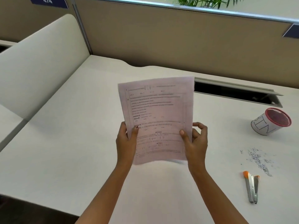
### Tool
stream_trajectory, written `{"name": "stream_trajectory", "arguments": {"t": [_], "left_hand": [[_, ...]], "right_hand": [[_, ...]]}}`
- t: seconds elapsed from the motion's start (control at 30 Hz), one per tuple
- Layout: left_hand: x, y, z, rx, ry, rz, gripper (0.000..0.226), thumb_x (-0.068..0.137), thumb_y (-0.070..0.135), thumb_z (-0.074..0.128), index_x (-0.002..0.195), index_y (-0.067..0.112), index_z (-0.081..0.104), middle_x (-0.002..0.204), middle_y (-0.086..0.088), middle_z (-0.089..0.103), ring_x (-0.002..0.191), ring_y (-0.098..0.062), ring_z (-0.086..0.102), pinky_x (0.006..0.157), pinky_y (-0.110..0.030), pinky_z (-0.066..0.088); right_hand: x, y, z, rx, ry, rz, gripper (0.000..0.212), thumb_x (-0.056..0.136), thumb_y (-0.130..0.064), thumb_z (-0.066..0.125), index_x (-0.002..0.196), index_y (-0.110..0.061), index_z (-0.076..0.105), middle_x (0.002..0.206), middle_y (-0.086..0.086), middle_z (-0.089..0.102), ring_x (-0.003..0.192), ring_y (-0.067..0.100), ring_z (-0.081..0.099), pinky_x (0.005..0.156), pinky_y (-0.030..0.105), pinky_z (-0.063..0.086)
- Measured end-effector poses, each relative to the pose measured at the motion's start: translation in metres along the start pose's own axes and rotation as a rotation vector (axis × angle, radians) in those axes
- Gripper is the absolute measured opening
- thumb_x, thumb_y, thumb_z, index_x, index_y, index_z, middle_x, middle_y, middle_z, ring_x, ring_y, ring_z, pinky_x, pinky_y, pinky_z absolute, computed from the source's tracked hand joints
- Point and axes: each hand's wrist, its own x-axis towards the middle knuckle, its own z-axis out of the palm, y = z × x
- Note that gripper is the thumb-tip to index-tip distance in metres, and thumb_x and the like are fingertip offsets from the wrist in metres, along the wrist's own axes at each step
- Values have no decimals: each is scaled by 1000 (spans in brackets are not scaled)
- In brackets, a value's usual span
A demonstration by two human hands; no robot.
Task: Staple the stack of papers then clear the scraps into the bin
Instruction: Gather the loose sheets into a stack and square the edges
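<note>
Aloft, papers [157, 117] between hands

"BIN" handwritten on white wrap of red mesh cup [268, 122], well right of right-hand fingers [199, 126]. "474" on blue sign [48, 1], far up-left. Printed text on papers [157, 117] between thumbs: unreadable.

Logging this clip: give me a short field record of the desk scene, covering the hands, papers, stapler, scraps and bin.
left hand: grips the papers' lower left edge
right hand: grips the lower right edge
papers: printed, held up above the desk
stapler: orange and grey, lying on the desk at right, untouched
scraps: scattered between stapler and bin
bin: red mesh cup labelled BIN, far right
stage: stapling not visibly begun
</note>
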Motion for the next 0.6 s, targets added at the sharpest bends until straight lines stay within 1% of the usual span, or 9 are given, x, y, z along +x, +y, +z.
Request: {"name": "stream_trajectory", "arguments": {"t": [0.07, 0.2, 0.3, 0.4, 0.47, 0.5, 0.53, 0.6], "left_hand": [[2, 12, 1, -20, 26, 99, 8, 94, 32, 55, 98, 36, 48, 96, 15, 63, 85, -3, 66, 63, -16, 55], [2, 24, 0, -79, 50, 178, 14, 89, 35, 55, 98, 41, 46, 97, 16, 62, 92, -4, 66, 68, -20, 58], [-2, 17, 1, -85, 19, 198, 12, 90, 33, 54, 100, 36, 47, 102, 11, 64, 96, -10, 65, 74, -23, 58], [-6, 5, 6, -10, -24, 185, 11, 95, 25, 53, 106, 27, 48, 107, 3, 63, 95, -14, 64, 75, -22, 59], [-10, -2, 9, 45, -27, 169, 14, 97, 22, 50, 111, 21, 49, 109, 0, 62, 94, -14, 63, 75, -18, 58], [-10, -4, 10, 56, -12, 160, 15, 97, 22, 50, 111, 18, 51, 108, -1, 63, 92, -13, 63, 74, -16, 57], [-10, -5, 11, 63, 12, 155, 14, 97, 23, 51, 108, 15, 54, 104, -1, 65, 88, -14, 64, 70, -14, 56], [-9, -6, 10, 76, 63, 158, 14, 96, 24, 53, 100, 13, 59, 95, -1, 67, 78, -14, 63, 63, -12, 52]], "right_hand": [[1, -7, 0, 94, 7, -45, 27, 87, -14, 66, 105, -21, 47, 93, 2, 73, 85, 18, 69, 72, 26, 57], [3, -10, -3, 177, -9, -92, 24, 83, -12, 69, 102, -13, 53, 97, 5, 70, 88, 16, 67, 74, 22, 55], [3, 2, -5, 142, -28, -69, 23, 83, -13, 69, 101, -9, 55, 100, 4, 68, 94, 17, 65, 79, 20, 54], [-1, 19, -6, 80, -37, -19, 25, 87, -13, 65, 111, -12, 58, 108, 0, 68, 100, 14, 64, 85, 22, 55], [-3, 28, -8, 32, -32, 15, 30, 88, -14, 64, 117, -13, 58, 110, -2, 67, 101, 12, 64, 86, 19, 54], [-4, 32, -9, 6, -32, 29, 30, 88, -15, 64, 117, -13, 58, 110, -2, 68, 100, 11, 64, 85, 19, 54], [-4, 35, -12, -17, -39, 44, 27, 88, -16, 65, 114, -14, 59, 107, -2, 69, 98, 12, 65, 83, 19, 55], [-3, 39, -17, -90, -57, 73, 15, 86, -21, 68, 98, -15, 63, 95, -2, 71, 87, 16, 67, 73, 20, 54]]}}
